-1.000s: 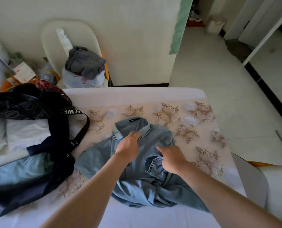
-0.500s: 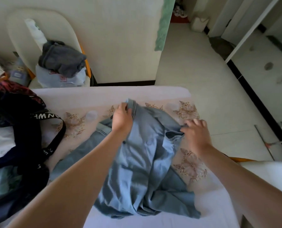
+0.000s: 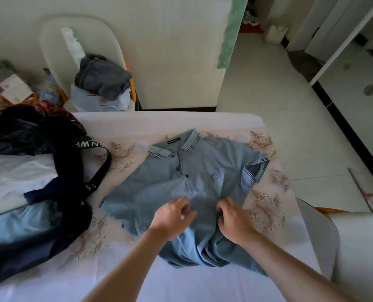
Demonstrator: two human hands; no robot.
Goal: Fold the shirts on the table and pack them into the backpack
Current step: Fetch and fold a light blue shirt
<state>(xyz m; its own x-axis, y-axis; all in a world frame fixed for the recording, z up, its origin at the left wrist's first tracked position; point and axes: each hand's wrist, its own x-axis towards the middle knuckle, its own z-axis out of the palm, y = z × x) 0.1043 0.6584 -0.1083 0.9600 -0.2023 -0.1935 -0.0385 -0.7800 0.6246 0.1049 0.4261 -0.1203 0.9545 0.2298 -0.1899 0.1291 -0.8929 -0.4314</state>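
A light blue polo shirt (image 3: 203,173) lies front up on the table (image 3: 172,120), collar at the far side, buttons and chest logo showing. Its lower half is bunched toward the near edge. My left hand (image 3: 172,216) and my right hand (image 3: 233,221) are side by side on the shirt's middle, fingers curled into the fabric. A dark backpack (image 3: 57,188) lies open at the left, its lettered strap looping beside the shirt. Inside it I see a folded white garment (image 3: 24,173) and a folded light blue garment (image 3: 18,221).
A white chair (image 3: 57,46) behind the table holds a grey garment (image 3: 103,77) on a plastic bag. Clutter sits at the far left. Another chair (image 3: 318,234) stands at the table's right edge, and tiled floor lies to the right.
The shirt has been turned front up and spread with its collar at the far side. Both hands came back from the collar and sleeve to the shirt's middle.
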